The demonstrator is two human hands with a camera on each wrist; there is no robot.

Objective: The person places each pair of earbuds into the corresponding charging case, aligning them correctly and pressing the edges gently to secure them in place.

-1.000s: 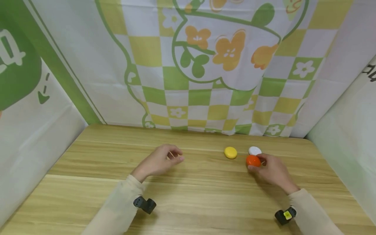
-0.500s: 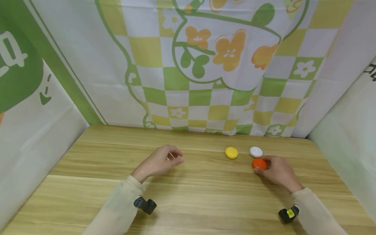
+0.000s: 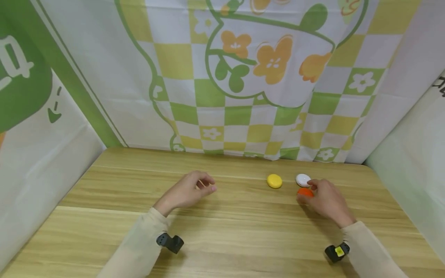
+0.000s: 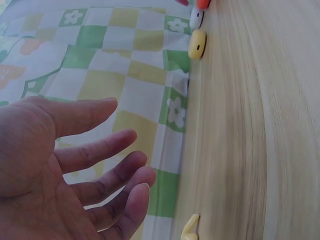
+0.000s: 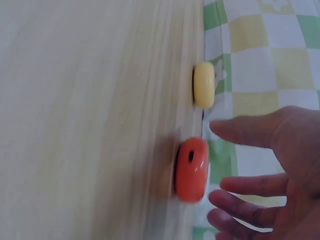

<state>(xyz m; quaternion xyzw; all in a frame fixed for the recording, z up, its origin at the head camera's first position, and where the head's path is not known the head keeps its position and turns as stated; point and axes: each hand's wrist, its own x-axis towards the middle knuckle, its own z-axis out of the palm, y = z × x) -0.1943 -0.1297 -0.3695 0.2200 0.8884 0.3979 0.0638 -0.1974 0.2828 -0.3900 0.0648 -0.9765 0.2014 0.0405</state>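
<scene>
A small orange disc [image 3: 304,192] lies flat on the wooden table [image 3: 243,231], just in front of a white disc [image 3: 302,179]. A yellow disc [image 3: 274,180] lies to their left. My right hand [image 3: 318,195] hovers at the orange disc with its fingers spread. In the right wrist view the right hand [image 5: 250,167] is apart from the orange disc [image 5: 192,169], and the yellow disc [image 5: 204,85] lies beyond. My left hand [image 3: 199,187] rests on the table at centre left, loosely curled and holding nothing. In the left wrist view its fingers [image 4: 100,150] are relaxed.
A checked green and yellow cloth [image 3: 243,96] hangs behind the table, with white panels at both sides. Each forearm carries a small black wrist camera [image 3: 169,243]. Bare wood stretches in front of both hands.
My right hand carried the orange disc a little right and back, set it down by the white disc and let go of it. The left hand has stayed put.
</scene>
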